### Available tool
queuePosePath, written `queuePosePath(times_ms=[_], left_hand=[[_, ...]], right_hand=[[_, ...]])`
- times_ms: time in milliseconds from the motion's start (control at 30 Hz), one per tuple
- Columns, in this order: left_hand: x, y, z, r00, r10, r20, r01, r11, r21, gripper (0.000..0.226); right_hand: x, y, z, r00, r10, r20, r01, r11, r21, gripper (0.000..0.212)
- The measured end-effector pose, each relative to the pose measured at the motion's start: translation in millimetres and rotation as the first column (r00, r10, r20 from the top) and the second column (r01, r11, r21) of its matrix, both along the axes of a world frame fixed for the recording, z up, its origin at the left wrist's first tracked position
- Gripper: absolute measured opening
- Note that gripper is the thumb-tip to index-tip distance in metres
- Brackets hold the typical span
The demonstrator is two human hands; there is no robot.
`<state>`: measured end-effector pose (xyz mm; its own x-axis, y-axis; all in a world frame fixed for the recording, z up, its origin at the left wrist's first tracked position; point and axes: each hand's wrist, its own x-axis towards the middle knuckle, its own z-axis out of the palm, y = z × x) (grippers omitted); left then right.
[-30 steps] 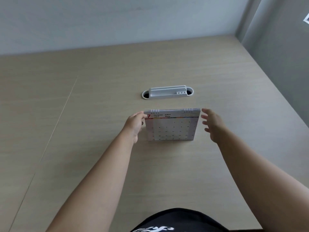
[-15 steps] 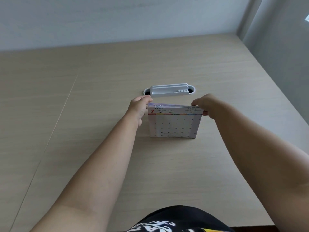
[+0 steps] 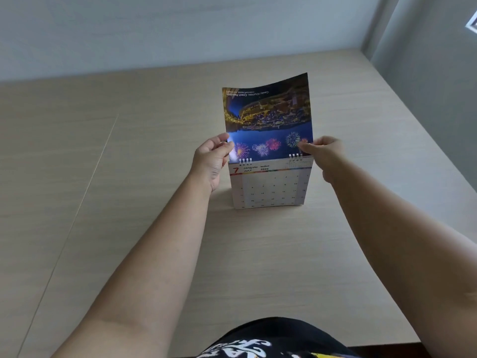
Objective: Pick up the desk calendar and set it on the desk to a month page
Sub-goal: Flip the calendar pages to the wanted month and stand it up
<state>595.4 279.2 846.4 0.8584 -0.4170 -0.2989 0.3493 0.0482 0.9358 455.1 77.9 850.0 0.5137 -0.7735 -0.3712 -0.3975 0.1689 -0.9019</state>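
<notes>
The desk calendar [image 3: 269, 188] stands upright on the wooden desk [image 3: 129, 177], its front showing the July 2026 grid with a red 7. A page [image 3: 268, 117] with an upside-down night city and fireworks photo stands lifted straight up from the spiral rings. My left hand [image 3: 211, 158] pinches that page's left edge just above the rings. My right hand [image 3: 324, 153] pinches its right edge at the same height. The page bends slightly at its top.
A grey wall runs along the desk's far edge and another wall [image 3: 438, 86] bounds its right side. A seam line [image 3: 85, 187] crosses the desk on the left. The lifted page hides the desk behind it. Dark printed clothing [image 3: 258, 342] fills the bottom.
Both hands went from the calendar's top corners to gripping a page, which has swung up from the rings and now stands vertical. The grey cable grommet behind is now hidden.
</notes>
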Motion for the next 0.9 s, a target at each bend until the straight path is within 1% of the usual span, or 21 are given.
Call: queuePosePath(times_ms=[67,133,200,300,400,467,500,567,600,667,733,767,800,833,900], left_hand=[[-1,0,0,0.991,-0.024,0.131,0.011,0.995,0.095,0.021],[0,3,0,0.983,-0.029,0.181,-0.001,0.986,0.165,0.025],[0,4,0,0.974,-0.04,0.221,-0.006,0.978,0.207,0.027],[-6,10,-2,0.957,-0.065,0.282,0.002,0.976,0.218,0.02],[-13,19,-6,0.95,-0.073,0.305,0.003,0.975,0.224,0.014],[-18,28,-6,0.955,-0.091,0.281,0.029,0.975,0.219,0.008],[-21,32,-6,0.959,-0.119,0.258,0.068,0.978,0.198,0.006],[-30,40,-7,0.96,-0.175,0.219,0.141,0.977,0.162,0.009],[-34,42,-8,0.967,-0.175,0.188,0.149,0.979,0.142,0.012],[-38,44,-9,0.99,-0.127,0.068,0.121,0.989,0.091,0.019],[-40,45,-12,0.994,-0.101,-0.048,0.104,0.993,0.058,0.022],[-41,47,-15,0.991,-0.113,-0.071,0.117,0.992,0.05,0.02],[-42,48,-18,0.988,-0.133,-0.075,0.137,0.989,0.05,0.019],[-42,50,-22,0.986,-0.154,-0.056,0.158,0.986,0.062,0.024],[-42,54,-30,0.985,-0.172,-0.009,0.172,0.977,0.127,0.037]], right_hand=[[-5,0,0,1.0,-0.007,0.001,0.007,0.999,-0.036,0.039],[-10,1,0,1.0,0.009,-0.003,-0.009,0.999,-0.046,0.039],[-14,0,0,0.999,0.021,0.027,-0.019,0.998,-0.057,0.038],[-22,-1,-1,0.995,0.091,0.034,-0.088,0.993,-0.078,0.031],[-32,-7,-4,0.975,0.201,0.099,-0.194,0.978,-0.073,0.015],[-42,-8,-7,0.96,0.231,0.157,-0.219,0.972,-0.091,0.006],[-47,-9,-9,0.956,0.236,0.176,-0.222,0.97,-0.095,0.007],[-55,-11,-14,0.949,0.232,0.215,-0.225,0.973,-0.057,0.012],[-57,-12,-16,0.951,0.2,0.235,-0.206,0.979,0.0,0.017],[-57,-13,-17,0.961,0.103,0.258,-0.149,0.975,0.164,0.025],[-55,-11,-17,0.96,0.072,0.271,-0.153,0.945,0.29,0.023],[-54,-9,-17,0.957,0.09,0.277,-0.179,0.931,0.317,0.019],[-54,-8,-18,0.954,0.113,0.277,-0.201,0.927,0.317,0.016],[-55,-6,-20,0.953,0.131,0.272,-0.214,0.929,0.301,0.017],[-56,-5,-23,0.956,0.13,0.261,-0.206,0.935,0.287,0.027]])
